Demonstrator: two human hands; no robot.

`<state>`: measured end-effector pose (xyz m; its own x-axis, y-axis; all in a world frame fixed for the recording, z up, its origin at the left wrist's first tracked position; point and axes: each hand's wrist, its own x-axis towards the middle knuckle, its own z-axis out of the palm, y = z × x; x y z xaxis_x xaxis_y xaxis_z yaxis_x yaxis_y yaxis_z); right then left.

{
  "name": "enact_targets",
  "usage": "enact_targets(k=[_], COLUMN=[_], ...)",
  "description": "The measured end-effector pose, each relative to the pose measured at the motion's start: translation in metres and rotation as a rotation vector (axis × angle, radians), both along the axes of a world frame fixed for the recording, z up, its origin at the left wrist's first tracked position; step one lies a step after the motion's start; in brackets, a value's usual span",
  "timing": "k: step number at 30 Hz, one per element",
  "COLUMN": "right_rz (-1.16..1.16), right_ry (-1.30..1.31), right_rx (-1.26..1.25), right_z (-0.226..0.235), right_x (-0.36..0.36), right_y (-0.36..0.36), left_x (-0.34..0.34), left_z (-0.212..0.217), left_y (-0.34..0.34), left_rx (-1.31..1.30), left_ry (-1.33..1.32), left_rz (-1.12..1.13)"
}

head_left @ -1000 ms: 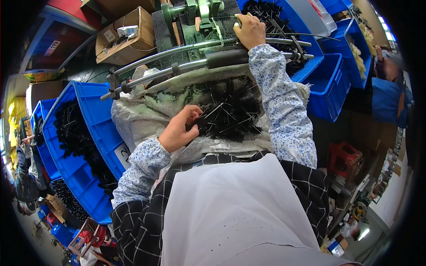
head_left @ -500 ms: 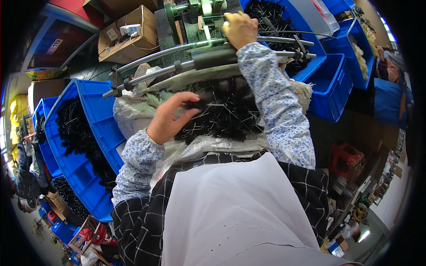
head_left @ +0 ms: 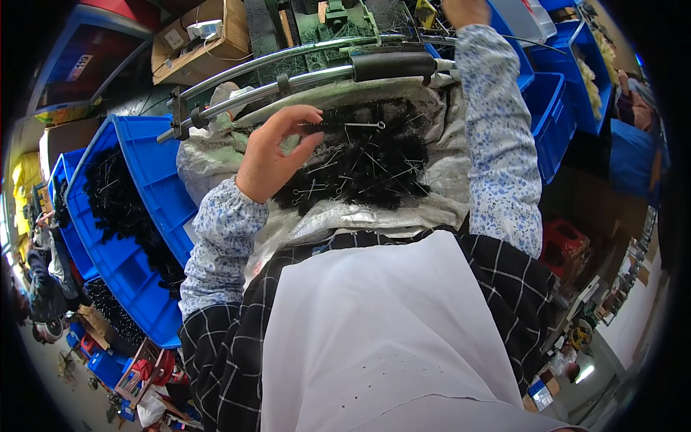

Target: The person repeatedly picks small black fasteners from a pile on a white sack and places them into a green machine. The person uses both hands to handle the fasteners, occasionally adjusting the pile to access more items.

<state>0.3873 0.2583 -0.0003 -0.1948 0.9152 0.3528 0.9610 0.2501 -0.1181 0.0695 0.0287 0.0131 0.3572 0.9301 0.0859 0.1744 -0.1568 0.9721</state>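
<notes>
My left hand (head_left: pixel 277 150) has thumb and fingers around a small black bristle brush (head_left: pixel 332 122). Its bare wire stem points right and ends in a ring. Below it, a heap of similar brushes (head_left: pixel 360 169), black bristles with wire stems, lies on a dusty whitish sheet (head_left: pixel 331 225) across my lap. My right hand (head_left: pixel 466 10) is at the top edge of the view, beyond the metal rails (head_left: pixel 317 75) and beside a green machine (head_left: pixel 335 14). Its fingers are cut off by the frame, so what they touch cannot be seen.
A black sleeve (head_left: pixel 394 65) sits on the near rail. To the left stands a blue bin (head_left: pixel 162 165) with black brushes in it; another blue bin (head_left: pixel 553 119) stands at the right. A cardboard box (head_left: pixel 234 39) is at the far left, a red stool (head_left: pixel 565 245) low at the right.
My right hand has moved right and farther away, off the machine's middle. The black sleeve has slid right along the rail. My left hand has risen slightly, with the brush now plainly visible.
</notes>
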Motion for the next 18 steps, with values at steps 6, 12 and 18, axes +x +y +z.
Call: enact_targets(k=[6, 12, 18], right_rz=[0.361, 0.478, 0.041], right_ry=[0.285, 0.414, -0.020], right_rx=[-0.579, -0.255, 0.050], right_z=[0.044, 0.011, -0.029], right_x=[-0.069, -0.107, -0.074], right_y=[-0.123, -0.159, -0.050], left_x=[0.029, 0.021, -0.033], left_z=[-0.013, -0.013, -0.066], left_y=[0.008, -0.001, -0.045], left_rx=[0.017, -0.010, -0.263], left_ry=[-0.053, -0.077, 0.766], left_rz=[0.257, 0.341, -0.414])
